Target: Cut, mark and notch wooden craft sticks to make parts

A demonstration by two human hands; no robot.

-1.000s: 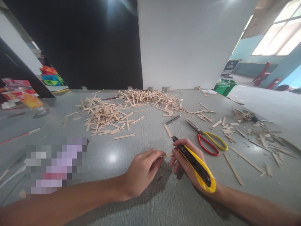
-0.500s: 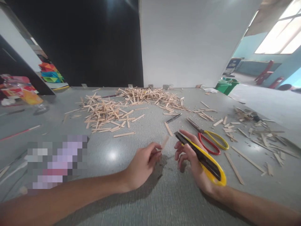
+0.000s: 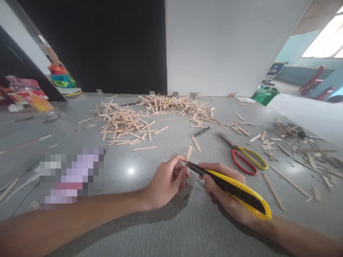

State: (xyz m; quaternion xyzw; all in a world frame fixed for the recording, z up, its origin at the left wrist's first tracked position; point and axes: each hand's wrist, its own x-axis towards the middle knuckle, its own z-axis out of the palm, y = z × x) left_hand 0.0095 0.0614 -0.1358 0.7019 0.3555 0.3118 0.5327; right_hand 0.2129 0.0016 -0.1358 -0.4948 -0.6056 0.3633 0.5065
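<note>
Between its thumb and fingers my left hand (image 3: 168,180) pinches a short flat wooden stick (image 3: 189,152), whose rounded end points up and away. My right hand (image 3: 225,185) is closed round a yellow and black utility knife (image 3: 233,189). The knife's tip is at the lower part of the stick, close to the left fingertips; whether the blade touches the wood I cannot tell. Beyond the hands lie a loose wooden stick (image 3: 196,143) and a dark pen (image 3: 203,131). Scissors (image 3: 241,151) with one red and one yellow handle rest beyond my right hand.
A heap of wooden sticks (image 3: 120,123) spreads across the back of the grey table (image 3: 150,235). Cut pieces (image 3: 311,157) and scraps litter the right side. To the left are a plastic bottle (image 3: 43,103) and a blurred purple item (image 3: 77,171). Panels (image 3: 227,46) stand behind.
My right hand has closed round the knife and brought its tip to the stick in my left hand. The view has shifted slightly.
</note>
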